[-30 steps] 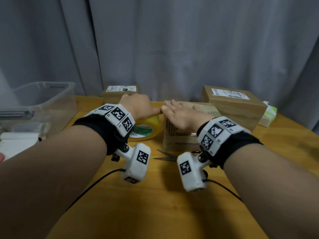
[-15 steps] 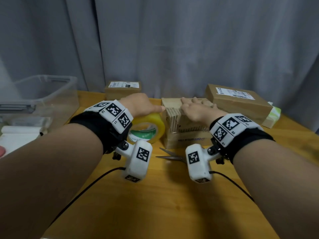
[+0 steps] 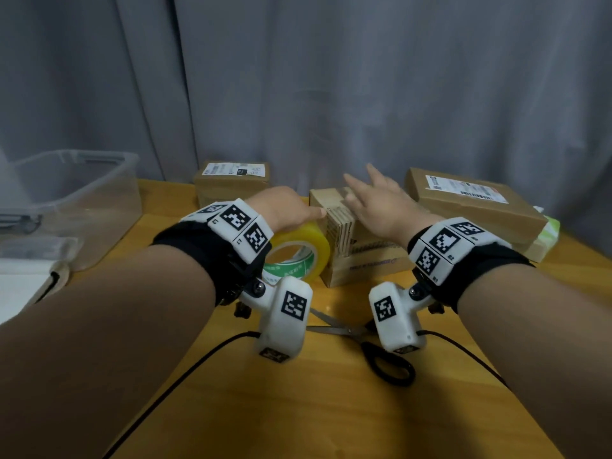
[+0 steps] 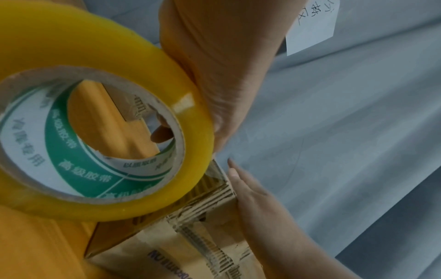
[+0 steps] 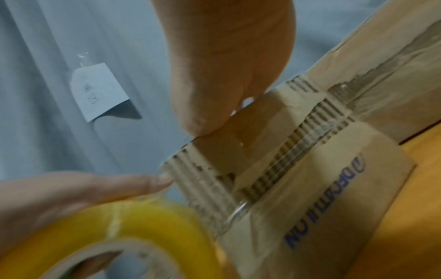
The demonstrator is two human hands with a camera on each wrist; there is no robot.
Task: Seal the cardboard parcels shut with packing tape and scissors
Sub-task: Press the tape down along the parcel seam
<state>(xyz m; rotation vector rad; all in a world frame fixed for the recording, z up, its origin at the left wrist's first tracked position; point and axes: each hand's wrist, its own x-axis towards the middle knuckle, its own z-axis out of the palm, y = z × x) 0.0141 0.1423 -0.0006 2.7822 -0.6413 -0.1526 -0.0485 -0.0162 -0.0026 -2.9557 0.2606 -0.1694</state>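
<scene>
A small cardboard parcel [image 3: 371, 263] stands mid-table with clear tape over its top. My left hand [image 3: 284, 210] grips the yellow tape roll [image 3: 311, 246] against the parcel's left end, a finger hooked through the core and the index tip at the top edge. The roll [image 4: 71, 47] fills the left wrist view. My right hand [image 3: 374, 200] lies on the parcel's top with its fingers straight, spread and raised. In the right wrist view its heel [image 5: 210, 130] presses on the taped top [image 5: 238, 141]. Black-handled scissors [image 3: 341, 329] lie on the table in front of the parcel, blades apart.
Two labelled parcels stand at the back, one left [image 3: 231, 183] and one right [image 3: 470, 207], with a green-white pack [image 3: 549, 233] beside the right one. A clear plastic bin [image 3: 82, 200] sits at the far left. Black cables [image 3: 185, 369] trail across the wooden table. A grey curtain hangs behind.
My right hand has slid to the right along the parcel's top, away from the left hand, and its fingers have lifted. The left hand keeps the roll at the parcel's left end.
</scene>
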